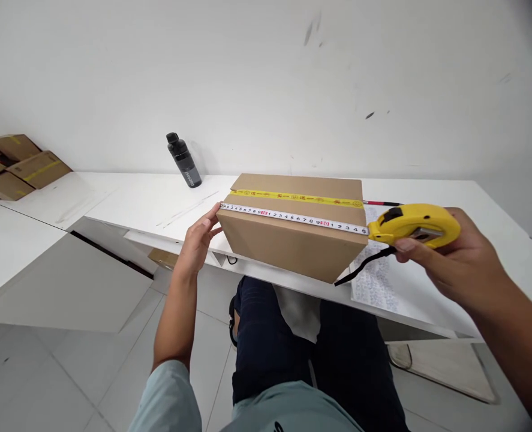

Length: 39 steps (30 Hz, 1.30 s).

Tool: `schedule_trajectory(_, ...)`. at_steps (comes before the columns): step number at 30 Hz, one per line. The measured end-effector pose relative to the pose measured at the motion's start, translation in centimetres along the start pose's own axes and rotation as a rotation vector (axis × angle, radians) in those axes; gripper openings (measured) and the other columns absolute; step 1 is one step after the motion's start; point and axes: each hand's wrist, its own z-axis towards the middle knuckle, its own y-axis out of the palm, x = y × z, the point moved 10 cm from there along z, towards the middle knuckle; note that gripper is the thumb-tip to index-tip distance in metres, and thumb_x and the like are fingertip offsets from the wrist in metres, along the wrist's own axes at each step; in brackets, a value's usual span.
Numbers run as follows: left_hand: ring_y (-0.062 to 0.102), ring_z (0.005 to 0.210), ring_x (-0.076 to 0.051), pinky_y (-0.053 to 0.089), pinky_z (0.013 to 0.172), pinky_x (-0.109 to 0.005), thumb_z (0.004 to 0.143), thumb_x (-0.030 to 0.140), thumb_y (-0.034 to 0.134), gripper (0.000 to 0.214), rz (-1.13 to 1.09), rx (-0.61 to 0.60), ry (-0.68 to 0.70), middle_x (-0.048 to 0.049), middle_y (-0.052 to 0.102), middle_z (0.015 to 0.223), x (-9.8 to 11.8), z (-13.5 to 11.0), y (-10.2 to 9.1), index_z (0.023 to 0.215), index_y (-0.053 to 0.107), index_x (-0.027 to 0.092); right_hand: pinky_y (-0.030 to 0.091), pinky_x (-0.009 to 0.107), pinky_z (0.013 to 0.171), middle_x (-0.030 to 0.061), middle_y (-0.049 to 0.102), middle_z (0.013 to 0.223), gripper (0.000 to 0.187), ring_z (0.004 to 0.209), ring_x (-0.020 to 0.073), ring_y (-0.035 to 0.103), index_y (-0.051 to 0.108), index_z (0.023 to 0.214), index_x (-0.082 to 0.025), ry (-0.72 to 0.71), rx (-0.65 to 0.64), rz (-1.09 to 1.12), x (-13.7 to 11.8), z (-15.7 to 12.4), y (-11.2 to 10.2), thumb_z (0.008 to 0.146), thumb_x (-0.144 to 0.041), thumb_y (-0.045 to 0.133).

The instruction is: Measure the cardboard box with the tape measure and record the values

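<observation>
A brown cardboard box (292, 240) sealed with yellow tape lies on the white table (149, 204) in front of me. My right hand (454, 258) grips a yellow tape measure (412, 225) at the box's right end. Its white blade (292, 217) stretches across the top front edge of the box. My left hand (198, 240) pins the blade's tip against the box's left corner. A black wrist strap hangs from the tape measure case.
A sheet of paper with writing (376, 276) lies under the box's right side. A dark bottle (183, 160) stands by the wall. Several more cardboard boxes (18, 168) are stacked at the far left. A pen (380, 203) lies behind the box.
</observation>
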Motion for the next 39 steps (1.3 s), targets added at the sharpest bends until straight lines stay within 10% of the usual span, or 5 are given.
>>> schedule_trajectory(10,0.068,0.12,-0.025,0.049,0.112,-0.043,0.081,0.045,0.081,0.038,0.55,0.316,0.162,-0.0054,0.077,0.121,3.6,0.0,-0.9,0.113,0.077,0.024,0.054,0.028,0.053,-0.0008,0.07,0.091,0.044,0.063,0.0146,0.059,0.064,0.099,-0.03,0.01,-0.029,-0.007,-2.0,0.3,1.0,0.071,-0.05,0.091)
schedule_trajectory(18,0.071,0.101,-0.023,0.053,0.104,-0.043,0.079,0.046,0.082,0.026,0.53,0.488,0.25,-0.0028,0.077,0.095,4.2,0.8,-3.0,0.086,0.074,0.022,0.059,0.028,0.061,0.0033,0.068,0.116,0.056,0.082,0.0164,0.065,0.06,0.126,-0.033,-0.083,-0.068,-0.031,-2.6,1.0,1.4,0.08,-0.05,0.086)
schedule_trajectory(28,0.066,0.12,-0.024,0.053,0.108,-0.041,0.086,0.059,0.075,0.049,0.31,0.159,0.107,-0.0103,0.072,0.13,0.9,4.0,-2.7,0.119,0.074,0.023,0.061,0.028,0.065,0.0039,0.065,0.117,0.055,0.086,0.0163,0.065,0.058,0.129,-0.03,-0.061,-0.156,-0.046,-3.2,1.1,2.3,0.084,-0.051,0.082)
schedule_trajectory(39,0.066,0.097,-0.019,0.051,0.092,-0.033,0.098,0.059,0.057,0.04,0.554,0.521,0.345,-0.0036,0.071,0.096,1.7,0.7,-2.0,0.091,0.071,0.022,0.058,0.026,0.059,0.0027,0.068,0.114,0.052,0.077,0.0144,0.062,0.061,0.124,-0.029,-0.061,-0.108,-0.039,-2.7,0.9,1.8,0.082,-0.049,0.084)
